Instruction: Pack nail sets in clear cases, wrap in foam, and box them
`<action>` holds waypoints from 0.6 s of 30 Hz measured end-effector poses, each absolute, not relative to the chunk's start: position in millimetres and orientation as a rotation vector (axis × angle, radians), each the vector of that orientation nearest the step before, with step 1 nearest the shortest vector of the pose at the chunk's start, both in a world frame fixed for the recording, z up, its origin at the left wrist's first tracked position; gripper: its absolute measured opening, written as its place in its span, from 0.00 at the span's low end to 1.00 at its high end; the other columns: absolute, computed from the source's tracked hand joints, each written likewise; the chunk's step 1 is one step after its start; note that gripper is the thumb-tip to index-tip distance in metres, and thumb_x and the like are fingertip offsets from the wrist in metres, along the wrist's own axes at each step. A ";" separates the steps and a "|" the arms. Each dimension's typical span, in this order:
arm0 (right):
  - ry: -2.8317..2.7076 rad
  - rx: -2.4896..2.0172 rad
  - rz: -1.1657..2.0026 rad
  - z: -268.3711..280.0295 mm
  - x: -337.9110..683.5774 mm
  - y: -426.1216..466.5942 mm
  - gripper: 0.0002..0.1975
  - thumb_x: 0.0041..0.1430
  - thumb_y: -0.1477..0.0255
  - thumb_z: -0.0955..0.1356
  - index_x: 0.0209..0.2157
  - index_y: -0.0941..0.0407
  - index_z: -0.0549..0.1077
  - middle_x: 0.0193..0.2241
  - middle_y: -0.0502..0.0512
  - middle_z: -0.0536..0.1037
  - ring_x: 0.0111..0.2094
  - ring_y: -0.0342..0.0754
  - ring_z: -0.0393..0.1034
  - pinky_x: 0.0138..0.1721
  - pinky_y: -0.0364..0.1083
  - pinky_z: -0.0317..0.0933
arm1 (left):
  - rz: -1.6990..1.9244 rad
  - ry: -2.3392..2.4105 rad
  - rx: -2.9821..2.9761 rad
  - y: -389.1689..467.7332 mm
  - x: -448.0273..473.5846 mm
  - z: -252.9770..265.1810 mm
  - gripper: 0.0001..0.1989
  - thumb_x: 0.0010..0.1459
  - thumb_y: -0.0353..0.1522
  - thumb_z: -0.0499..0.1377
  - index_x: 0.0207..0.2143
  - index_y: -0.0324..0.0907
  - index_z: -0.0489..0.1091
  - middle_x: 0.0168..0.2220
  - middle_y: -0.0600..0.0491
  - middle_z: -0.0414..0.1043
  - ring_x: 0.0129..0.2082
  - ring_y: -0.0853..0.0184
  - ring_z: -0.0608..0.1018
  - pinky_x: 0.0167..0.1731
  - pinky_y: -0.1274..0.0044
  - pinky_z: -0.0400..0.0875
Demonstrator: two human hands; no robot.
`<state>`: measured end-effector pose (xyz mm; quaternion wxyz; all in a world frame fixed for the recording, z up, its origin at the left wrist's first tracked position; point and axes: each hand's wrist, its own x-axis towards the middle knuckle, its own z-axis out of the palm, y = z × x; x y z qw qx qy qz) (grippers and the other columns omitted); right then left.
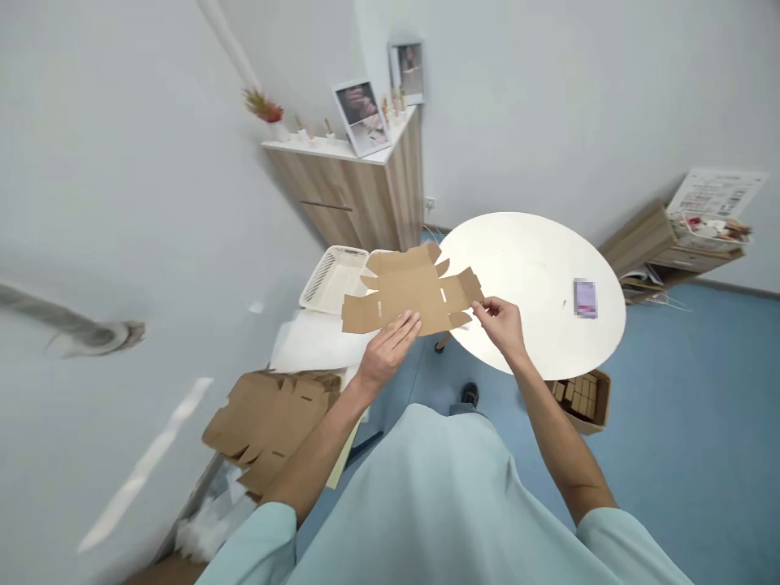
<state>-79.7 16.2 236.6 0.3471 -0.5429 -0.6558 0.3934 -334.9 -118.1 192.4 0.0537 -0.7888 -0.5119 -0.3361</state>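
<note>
A flat, die-cut cardboard box blank (pixel 408 284) is held up in front of me, between the white baskets and the round table, with its flaps spread out. My left hand (pixel 390 345) grips its near edge, fingers lying together on top and the thumb hidden beneath. At the right end, my right hand (pixel 500 321) pinches the corner of a flap (pixel 469 286), which looks slightly bent along its crease. Further blanks of the same brown cardboard (pixel 274 414) lie in a stack at my lower left.
The round white table (pixel 517 252) carries a small purple pack (pixel 585 298). Below it sits an open carton (pixel 600 402) of small brown boxes. A white basket (pixel 335 276) stands left, near a wooden cabinet (pixel 359 191) with picture frames. A pipe (pixel 54 313) juts along the left wall.
</note>
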 end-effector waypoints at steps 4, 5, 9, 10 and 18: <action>-1.576 -1.603 1.015 199.7 7.7 55.1 0.17 0.58 0.55 0.68 0.27 0.54 0.75 0.21 0.51 0.73 0.24 0.47 0.64 0.27 0.44 0.57 | -1.048 -1.460 -2.639 -37.5 -270.9 158.7 0.27 0.77 0.27 0.40 0.72 0.44 0.61 0.67 0.46 0.70 0.72 0.62 0.64 0.70 0.60 0.67; -1.549 -1.641 1.010 189.4 28.4 62.5 0.17 0.58 0.55 0.68 0.27 0.54 0.75 0.20 0.50 0.71 0.24 0.47 0.62 0.27 0.44 0.57 | -1.021 -1.432 -2.703 -20.1 -254.0 147.0 0.26 0.77 0.27 0.40 0.71 0.43 0.62 0.67 0.45 0.70 0.72 0.62 0.64 0.70 0.60 0.67; -1.445 -1.766 1.020 145.0 98.4 82.6 0.18 0.57 0.53 0.67 0.28 0.54 0.76 0.18 0.46 0.66 0.23 0.46 0.59 0.28 0.44 0.56 | -0.840 -1.429 -2.923 32.4 -188.3 92.9 0.26 0.75 0.25 0.42 0.68 0.42 0.67 0.66 0.45 0.71 0.71 0.63 0.66 0.70 0.63 0.68; -1.430 -1.790 1.022 133.1 112.1 85.6 0.19 0.57 0.53 0.67 0.28 0.54 0.76 0.18 0.46 0.65 0.23 0.46 0.58 0.29 0.44 0.56 | -0.790 -1.459 -2.967 41.0 -173.7 79.1 0.26 0.74 0.24 0.42 0.67 0.42 0.67 0.66 0.45 0.71 0.71 0.63 0.66 0.69 0.63 0.68; -1.527 -2.004 1.055 48.7 173.8 94.1 0.24 0.59 0.50 0.63 0.31 0.55 0.78 0.25 0.54 0.79 0.28 0.50 0.70 0.36 0.45 0.63 | -0.453 -1.715 -3.224 66.8 -105.1 2.1 0.27 0.69 0.21 0.45 0.64 0.40 0.70 0.67 0.43 0.70 0.71 0.63 0.66 0.70 0.64 0.64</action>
